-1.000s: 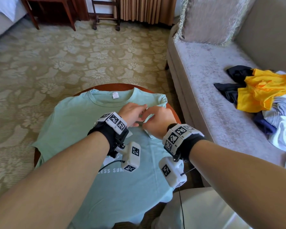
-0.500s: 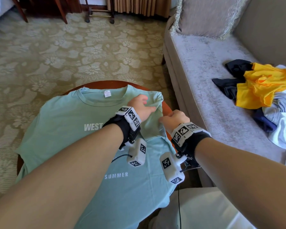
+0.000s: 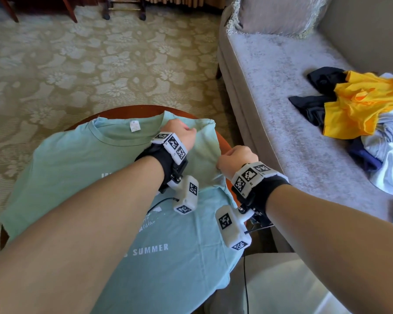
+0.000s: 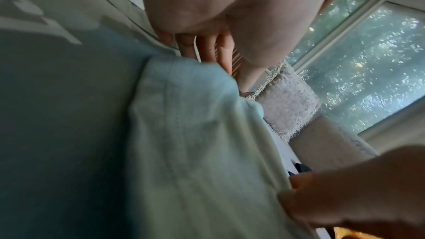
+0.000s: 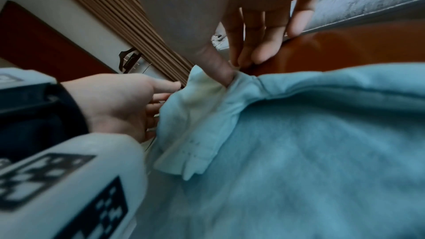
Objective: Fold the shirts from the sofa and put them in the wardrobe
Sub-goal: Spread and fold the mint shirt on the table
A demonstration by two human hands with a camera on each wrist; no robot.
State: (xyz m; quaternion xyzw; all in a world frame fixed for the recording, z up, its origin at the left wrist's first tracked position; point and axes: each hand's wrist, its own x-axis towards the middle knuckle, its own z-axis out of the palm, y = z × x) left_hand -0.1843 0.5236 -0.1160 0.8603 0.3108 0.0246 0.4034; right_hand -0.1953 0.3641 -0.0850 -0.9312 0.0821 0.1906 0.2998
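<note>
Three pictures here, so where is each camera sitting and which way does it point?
Head: worn on the head, looking down at the green shirt on the round table; both forearms show.
Left wrist: under the left wrist, looking along the left hand toward the sofa and window.
Right wrist: under the right wrist, looking along the right hand pinching the sleeve.
Shared: all show the shirt and both hands.

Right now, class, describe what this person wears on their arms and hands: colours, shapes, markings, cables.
Both forearms are bare, with no sleeves or gloves. The left hand and right hand each have a black wrist strap topped by white blocks printed with black-and-white square markers. A white boxy camera module, also marked, hangs under each wrist, with a thin black cable trailing from it.
</note>
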